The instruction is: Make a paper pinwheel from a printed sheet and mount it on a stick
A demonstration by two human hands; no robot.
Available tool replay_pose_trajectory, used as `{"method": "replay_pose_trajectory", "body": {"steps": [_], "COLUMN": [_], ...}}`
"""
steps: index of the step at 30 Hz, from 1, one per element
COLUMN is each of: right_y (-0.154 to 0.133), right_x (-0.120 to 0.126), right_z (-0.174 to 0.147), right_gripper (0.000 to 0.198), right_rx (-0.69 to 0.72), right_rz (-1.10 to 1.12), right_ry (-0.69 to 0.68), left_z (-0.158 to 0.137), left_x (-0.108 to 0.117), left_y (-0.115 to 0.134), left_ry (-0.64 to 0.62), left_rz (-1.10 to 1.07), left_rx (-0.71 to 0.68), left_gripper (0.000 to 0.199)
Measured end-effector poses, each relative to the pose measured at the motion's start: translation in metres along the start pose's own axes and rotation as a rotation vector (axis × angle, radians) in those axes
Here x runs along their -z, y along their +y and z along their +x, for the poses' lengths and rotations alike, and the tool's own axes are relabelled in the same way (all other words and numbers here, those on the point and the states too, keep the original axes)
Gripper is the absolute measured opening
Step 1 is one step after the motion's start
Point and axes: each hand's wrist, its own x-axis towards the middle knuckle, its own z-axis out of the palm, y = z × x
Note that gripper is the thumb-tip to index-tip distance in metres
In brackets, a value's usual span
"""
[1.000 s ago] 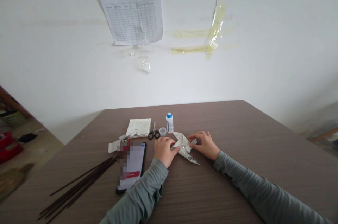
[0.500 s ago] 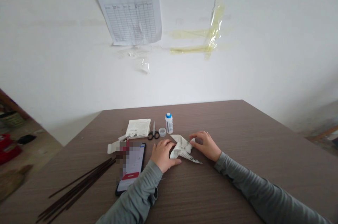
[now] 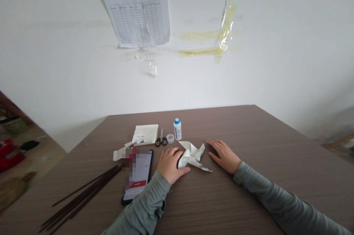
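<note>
A pinwheel (image 3: pixel 193 156) folded from printed paper lies on the brown table, its pointed blades spread out. My left hand (image 3: pixel 170 165) rests at its left side, thumb and fingers apart around the left blade; whether the fingertips touch the paper I cannot tell. To the right, my right hand (image 3: pixel 224 156) lies on the tabletop with fingers stretched out and nothing in them. A small gap separates it from the pinwheel. Just behind stand a white glue bottle (image 3: pixel 177 130) with a blue top and a clear round cap (image 3: pixel 170 138).
Black-handled scissors (image 3: pixel 161 141) lie beside a stack of folded paper (image 3: pixel 145 134). Left of my left forearm are a phone (image 3: pixel 138 176) with a lit screen, paper scraps (image 3: pixel 119 154) and several thin dark sticks (image 3: pixel 83 198). A white wall (image 3: pixel 207 87) borders the table's (image 3: pixel 249 128) far edge.
My right hand has let go of the pinwheel's right blade and moved right, its fingers now straighter. My left hand stays nearly in place.
</note>
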Motion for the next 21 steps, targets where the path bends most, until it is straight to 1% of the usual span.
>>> {"method": "replay_pose_trajectory", "body": {"steps": [6, 10, 12, 16, 18, 21], "right_y": [0.004, 0.01, 0.011, 0.009, 0.008, 0.006], "right_x": [-0.004, -0.008, -0.009, -0.009, -0.008, -0.007], "right_z": [0.001, 0.0, 0.0, 0.0, 0.001, 0.001], "right_gripper": [0.056, 0.054, 0.053, 0.055, 0.055, 0.052], "right_rx": [0.03, 0.073, 0.077, 0.06, 0.048, 0.036], "right_rz": [-0.035, -0.058, -0.065, -0.08, -0.087, -0.093], "right_ry": [0.021, 0.045, 0.049, 0.001, -0.004, 0.0], "left_z": [-0.001, -0.01, -0.018, -0.038, -0.048, -0.063], "left_x": [-0.005, -0.001, 0.005, 0.02, 0.03, 0.049], "left_y": [-0.011, -0.014, -0.015, -0.02, -0.029, -0.05], "left_ry": [0.081, 0.156, 0.188, 0.243, 0.262, 0.283], "left_rz": [-0.029, -0.028, -0.033, -0.016, 0.014, 0.073], "left_rx": [-0.089, -0.109, -0.104, -0.097, -0.065, 0.039], "left_gripper": [0.062, 0.053, 0.045, 0.031, 0.028, 0.03]}}
